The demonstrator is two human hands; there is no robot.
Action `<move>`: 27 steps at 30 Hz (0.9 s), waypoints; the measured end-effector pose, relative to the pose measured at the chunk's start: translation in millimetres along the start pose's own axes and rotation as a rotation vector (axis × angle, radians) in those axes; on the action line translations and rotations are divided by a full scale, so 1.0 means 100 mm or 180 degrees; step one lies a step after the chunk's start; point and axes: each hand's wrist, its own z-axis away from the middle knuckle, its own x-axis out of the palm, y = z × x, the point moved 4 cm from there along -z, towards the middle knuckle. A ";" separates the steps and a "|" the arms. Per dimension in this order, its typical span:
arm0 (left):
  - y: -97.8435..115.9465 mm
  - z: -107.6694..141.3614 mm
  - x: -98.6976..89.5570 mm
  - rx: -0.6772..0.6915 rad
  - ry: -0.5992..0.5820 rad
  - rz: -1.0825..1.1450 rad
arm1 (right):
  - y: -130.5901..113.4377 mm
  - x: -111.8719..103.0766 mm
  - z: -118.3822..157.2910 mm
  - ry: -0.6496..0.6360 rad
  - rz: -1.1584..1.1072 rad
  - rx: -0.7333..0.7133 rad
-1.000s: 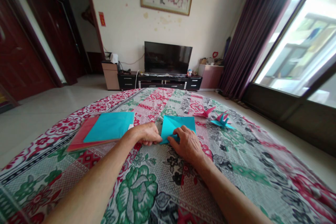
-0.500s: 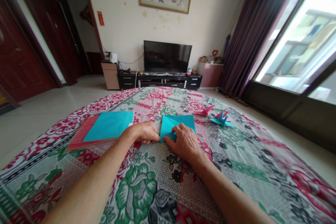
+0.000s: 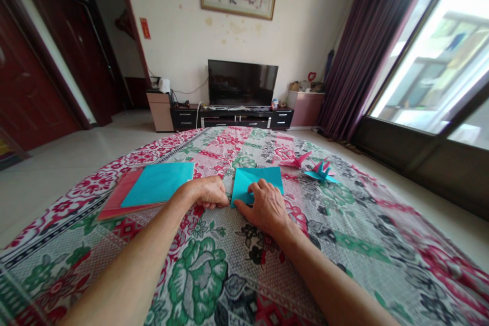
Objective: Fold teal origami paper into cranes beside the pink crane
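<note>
A blue sheet of folding paper [image 3: 241,178] lies flat on the patterned tablecloth, with faint crease lines on it. My left hand [image 3: 209,192] is curled closed at its near left corner, fingertips at the paper's edge; the thumb is mostly hidden. Across the near part of the sheet rests my right hand [image 3: 267,204], fingers bent and apart, thumb stretched toward that same corner. Left of the hands is a stack of paper with a blue sheet [image 3: 156,183] on top and red sheets [image 3: 116,196] showing beneath.
Folded paper cranes stand on the right: a pink crane [image 3: 300,160] and a blue crane [image 3: 323,173] with more pink behind it. The round table's tablecloth [image 3: 198,275] spreads under everything. Beyond are a television [image 3: 242,84] on a low cabinet and a purple curtain [image 3: 359,51].
My left hand has shifted very slightly left along the paper's near corner. The right hand stays on the sheet, and the view has moved a little.
</note>
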 end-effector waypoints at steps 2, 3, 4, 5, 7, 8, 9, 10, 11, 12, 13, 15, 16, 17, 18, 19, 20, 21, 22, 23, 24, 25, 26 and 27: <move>0.00 0.01 -0.01 0.0006 0.0007 -0.0004 | 0.00 0.01 0.00 0.0016 -0.0003 0.0007; 0.00 0.01 -0.01 0.0012 0.0013 -0.0002 | -0.01 0.01 0.00 0.0021 -0.0005 0.0007; 0.00 0.01 -0.01 0.0026 0.0015 0.0003 | -0.01 0.01 0.00 0.0024 -0.0008 0.0011; 0.00 0.01 -0.01 0.0031 0.0017 0.0006 | -0.01 0.01 0.00 0.0027 -0.0012 0.0022; 0.01 0.02 -0.01 0.0031 0.0018 0.0000 | -0.02 0.00 0.00 0.0028 -0.0010 0.0048; 0.01 0.03 -0.02 0.0026 0.0020 -0.0003 | -0.02 0.00 0.00 0.0023 -0.0004 0.0062; 0.01 0.03 -0.02 0.0017 0.0022 -0.0007 | -0.03 -0.01 -0.01 0.0016 0.0008 0.0079; 0.02 0.03 -0.02 0.0012 0.0022 -0.0003 | -0.03 -0.01 -0.01 0.0011 0.0024 0.0094; 0.02 0.03 -0.02 0.0011 0.0022 0.0006 | -0.04 -0.02 0.00 0.0004 0.0041 0.0107; 0.02 0.04 -0.02 0.0011 0.0012 0.0017 | -0.05 -0.03 0.00 -0.0005 0.0059 0.0120; 0.02 0.04 -0.02 0.0005 0.0001 0.0027 | -0.05 -0.03 0.00 -0.0013 0.0077 0.0141; 0.02 0.03 -0.01 0.0000 -0.0019 0.0041 | -0.06 -0.04 0.00 -0.0039 0.0101 0.0185; 0.01 0.03 -0.01 0.0000 -0.0024 0.0048 | -0.07 -0.04 -0.01 -0.0054 0.0101 0.0202; 0.01 0.03 -0.01 0.0003 -0.0020 0.0054 | -0.08 -0.04 -0.01 -0.0066 0.0094 0.0221; 0.01 0.02 -0.01 0.0012 -0.0015 0.0063 | -0.08 -0.04 -0.01 -0.0069 0.0083 0.0240; 0.01 0.02 -0.01 0.0021 -0.0009 0.0067 | -0.09 -0.04 -0.01 -0.0069 0.0074 0.0259; 0.00 0.01 -0.01 0.0027 -0.0007 0.0072 | -0.09 -0.04 -0.01 -0.0068 0.0067 0.0277; 0.00 0.00 -0.01 0.0030 -0.0013 0.0085 | -0.10 -0.04 -0.01 -0.0064 0.0060 0.0300; -0.01 0.00 -0.01 0.0037 -0.0025 0.0107 | -0.09 -0.04 -0.02 -0.0063 0.0046 0.0321; -0.02 -0.01 0.00 0.0048 -0.0045 0.0134 | -0.09 -0.04 -0.02 -0.0062 0.0020 0.0346; -0.03 -0.02 0.00 0.0065 -0.0059 0.0170 | -0.07 -0.04 -0.02 -0.0062 -0.0024 0.0360; -0.03 -0.03 0.00 0.0082 -0.0069 0.0204 | -0.06 -0.05 -0.03 -0.0064 -0.0080 0.0359; -0.04 -0.03 0.00 0.0097 -0.0071 0.0231 | -0.04 -0.05 -0.03 -0.0074 -0.0141 0.0339; -0.05 -0.04 0.00 0.0109 -0.0068 0.0245 | -0.03 -0.05 -0.03 -0.0098 -0.0199 0.0304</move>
